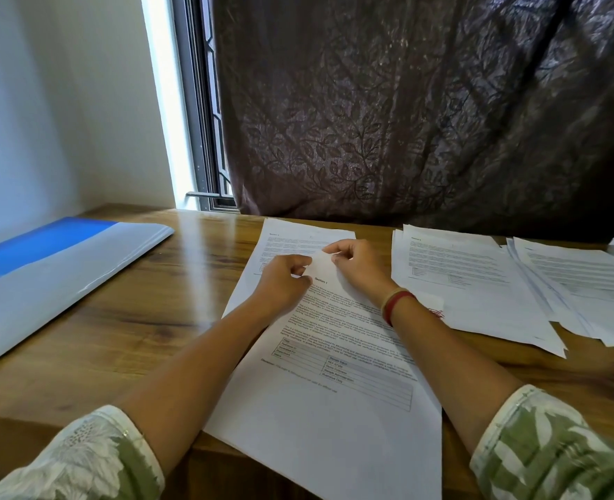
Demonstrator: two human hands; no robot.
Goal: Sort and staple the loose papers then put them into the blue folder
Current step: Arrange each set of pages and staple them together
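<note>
A printed sheet headed "Section 1" (334,384) lies in front of me, slanted, its near part hanging past the table's front edge. My left hand (283,283) and my right hand (359,265) both pinch its top edge, which is lifted off the page beneath. Another printed sheet (298,236) lies under it, further back. A blue folder (56,279) lies shut at the left. No stapler is in view.
Two fanned stacks of printed papers lie at the right: one (471,294) beside my right wrist, another (587,290) at the far right edge. A dark patterned curtain (424,120) hangs behind the wooden table (146,312). A window strip shows at back left.
</note>
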